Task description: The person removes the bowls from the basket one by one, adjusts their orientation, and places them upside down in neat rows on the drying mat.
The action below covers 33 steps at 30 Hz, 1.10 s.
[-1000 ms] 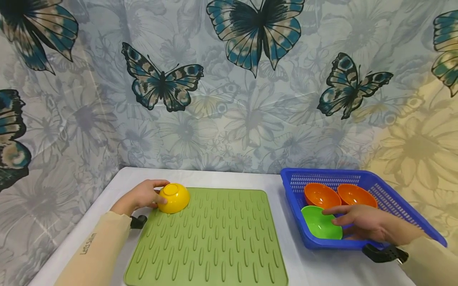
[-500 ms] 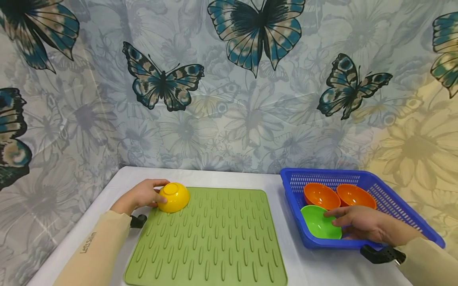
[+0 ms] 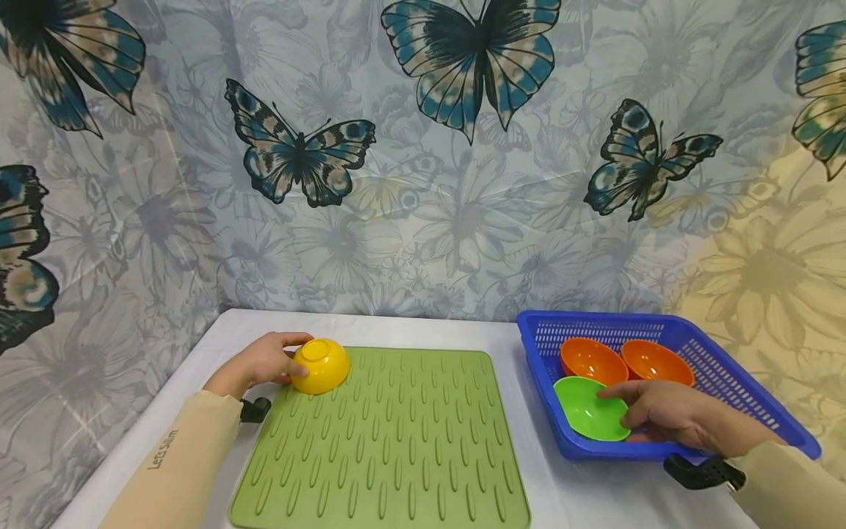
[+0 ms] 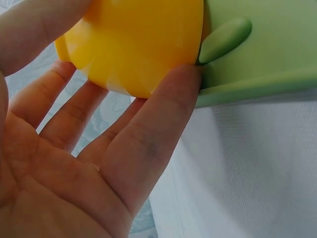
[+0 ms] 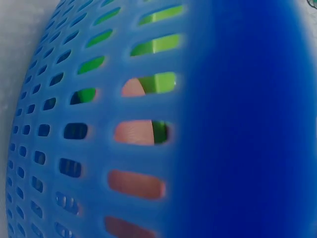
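Nearer now, the right hand (image 3: 681, 416) has its fingers (image 3: 624, 390) pinched on the green bowl (image 3: 583, 410), inside the blue basket (image 3: 608, 317) on the bench's (image 3: 429, 330) right side. The left hand (image 3: 261, 361) holds the upside-down yellow bowl (image 3: 322, 367) at the green mat's (image 3: 410, 433) far left corner.

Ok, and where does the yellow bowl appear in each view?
Head: the yellow bowl is left of centre, below mid-height, in the left hand.
Left wrist: at the top, left of centre, cut off by the upper edge.
Right wrist: not in the picture.
Shared landmark: the ridged green mat, in the head and left wrist views only.
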Each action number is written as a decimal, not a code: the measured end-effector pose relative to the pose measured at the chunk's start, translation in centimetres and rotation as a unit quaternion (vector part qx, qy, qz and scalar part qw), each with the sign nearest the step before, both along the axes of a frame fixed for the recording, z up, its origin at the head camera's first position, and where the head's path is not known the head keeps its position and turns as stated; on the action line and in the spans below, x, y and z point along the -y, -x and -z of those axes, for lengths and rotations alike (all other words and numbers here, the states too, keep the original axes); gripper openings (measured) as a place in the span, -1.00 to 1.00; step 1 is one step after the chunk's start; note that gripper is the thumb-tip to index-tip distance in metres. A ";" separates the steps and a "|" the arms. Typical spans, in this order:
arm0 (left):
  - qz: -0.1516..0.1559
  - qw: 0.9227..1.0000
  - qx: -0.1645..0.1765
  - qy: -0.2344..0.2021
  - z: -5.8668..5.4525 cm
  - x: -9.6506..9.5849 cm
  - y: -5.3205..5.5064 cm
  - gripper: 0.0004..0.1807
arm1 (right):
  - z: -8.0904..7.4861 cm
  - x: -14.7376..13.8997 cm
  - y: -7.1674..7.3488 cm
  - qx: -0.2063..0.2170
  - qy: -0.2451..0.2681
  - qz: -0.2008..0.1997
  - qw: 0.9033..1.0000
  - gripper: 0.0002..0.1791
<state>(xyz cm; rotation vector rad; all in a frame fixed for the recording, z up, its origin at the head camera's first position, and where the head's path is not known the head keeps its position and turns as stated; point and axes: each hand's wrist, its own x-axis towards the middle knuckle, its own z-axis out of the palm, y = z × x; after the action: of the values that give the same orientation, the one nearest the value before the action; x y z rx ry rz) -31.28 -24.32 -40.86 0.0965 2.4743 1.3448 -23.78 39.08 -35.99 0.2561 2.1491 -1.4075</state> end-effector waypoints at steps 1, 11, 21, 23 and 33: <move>0.000 1.000 0.001 -0.001 0.0 0.0 0.0 -0.13 | 0.0 0.0 0.0 0.000 0.000 -0.001 1.000 -0.38; 0.000 1.000 -0.003 0.000 -0.1 -0.1 -0.1 -0.13 | -0.7 -0.2 -0.6 -0.032 0.001 -0.009 0.999 -0.34; -0.001 1.000 -0.004 0.000 0.2 0.1 0.1 -0.13 | -1.8 -2.5 -1.0 -0.056 0.133 -0.051 0.988 -0.41; -0.002 1.000 -0.003 -0.001 0.1 0.1 0.1 -0.13 | -2.1 -2.8 -1.2 -0.055 0.167 -0.061 0.982 -0.39; -0.002 1.000 -0.005 0.002 0.0 -0.1 -0.2 -0.13 | -2.7 -2.3 -2.1 -0.054 0.291 -0.099 0.950 -0.34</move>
<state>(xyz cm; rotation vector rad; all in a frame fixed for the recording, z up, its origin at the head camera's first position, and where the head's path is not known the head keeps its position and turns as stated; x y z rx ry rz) -31.07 -24.20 -40.86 0.0972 2.4861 1.3445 -21.64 41.40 -33.32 -0.2591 1.6789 -1.8817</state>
